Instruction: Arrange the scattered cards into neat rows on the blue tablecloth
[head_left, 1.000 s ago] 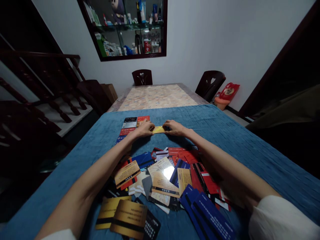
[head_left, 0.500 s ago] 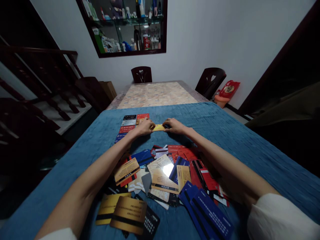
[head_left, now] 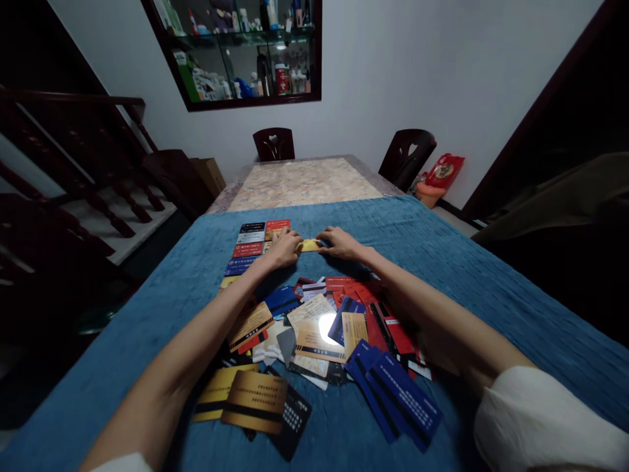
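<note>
A yellow card [head_left: 309, 245] lies between my hands, low over the blue cloth. The fingers of my left hand [head_left: 285, 248] are closed on its left end. At the card's right end, my right hand [head_left: 339, 242] pinches the edge. Just left of my left hand, several cards lie in columns, among them a black card [head_left: 252, 227], a red card [head_left: 247, 249] and a blue card [head_left: 240, 265]. My left hand and forearm cover part of these columns. Nearer to me spreads a loose heap of cards, with a gold card [head_left: 255, 401] and a tan card [head_left: 320, 339].
Blue cards [head_left: 405, 396] lie at the heap's right front. The blue cloth [head_left: 472, 314] covers the near part of the table, and a patterned tabletop [head_left: 304, 180] shows beyond it. Dark chairs [head_left: 407, 157] stand around the far end. A glass-shelved cabinet [head_left: 246, 39] is set in the wall.
The whole view has shifted slightly. Both hands stay on the yellow card, which looks nearly unmoved on the cloth. More of the left card column shows beside my left forearm.
</note>
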The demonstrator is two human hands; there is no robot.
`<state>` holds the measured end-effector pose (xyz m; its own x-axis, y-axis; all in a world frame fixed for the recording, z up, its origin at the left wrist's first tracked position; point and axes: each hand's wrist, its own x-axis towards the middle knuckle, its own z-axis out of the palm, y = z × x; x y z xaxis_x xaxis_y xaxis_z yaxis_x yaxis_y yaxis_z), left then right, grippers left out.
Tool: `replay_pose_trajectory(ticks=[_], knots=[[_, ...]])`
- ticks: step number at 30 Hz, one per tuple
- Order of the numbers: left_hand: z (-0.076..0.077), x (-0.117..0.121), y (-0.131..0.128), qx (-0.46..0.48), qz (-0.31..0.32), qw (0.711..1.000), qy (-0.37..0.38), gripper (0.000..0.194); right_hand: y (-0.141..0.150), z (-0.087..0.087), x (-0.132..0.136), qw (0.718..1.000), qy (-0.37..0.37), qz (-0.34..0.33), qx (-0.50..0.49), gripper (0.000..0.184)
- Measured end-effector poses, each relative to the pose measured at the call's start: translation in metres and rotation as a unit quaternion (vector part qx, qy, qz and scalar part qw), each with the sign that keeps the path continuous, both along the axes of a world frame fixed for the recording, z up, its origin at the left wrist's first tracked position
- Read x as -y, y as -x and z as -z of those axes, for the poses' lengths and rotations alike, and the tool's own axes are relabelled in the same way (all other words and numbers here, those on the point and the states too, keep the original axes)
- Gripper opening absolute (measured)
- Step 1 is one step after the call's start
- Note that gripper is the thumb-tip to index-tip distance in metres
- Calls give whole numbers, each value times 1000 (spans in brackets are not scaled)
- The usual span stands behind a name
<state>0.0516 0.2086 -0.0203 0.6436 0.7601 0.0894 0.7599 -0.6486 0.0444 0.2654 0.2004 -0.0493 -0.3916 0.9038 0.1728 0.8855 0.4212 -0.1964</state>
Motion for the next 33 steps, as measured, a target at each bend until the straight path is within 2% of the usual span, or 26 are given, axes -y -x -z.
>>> replay_pose_trajectory(ticks=[4, 10, 13, 18, 22, 26, 33], knots=[[0, 23, -2, 44, 25, 999, -15, 36, -5, -7, 20, 999, -15, 22, -16, 42], [-1, 76, -7, 110, 121, 986, -28, 41, -19, -9, 59, 997, -67, 2, -43, 35], [-2, 109, -9, 114, 181, 977, -11, 35, -28, -7, 82, 993, -98, -34, -58, 32], [-2, 159, -13, 117, 287, 951, 14, 33, -44, -4, 119, 989, -99, -66, -82, 26], [0, 188, -16, 85, 361, 928, 35, 42, -52, -3, 139, 987, -91, -83, -101, 26], [5, 206, -15, 56, 407, 912, 25, 42, -51, -5, 153, 985, -92, -92, -112, 28], [10, 205, -2, 64, 363, 930, -4, 41, -35, -10, 172, 978, -108, -124, -126, 26]])
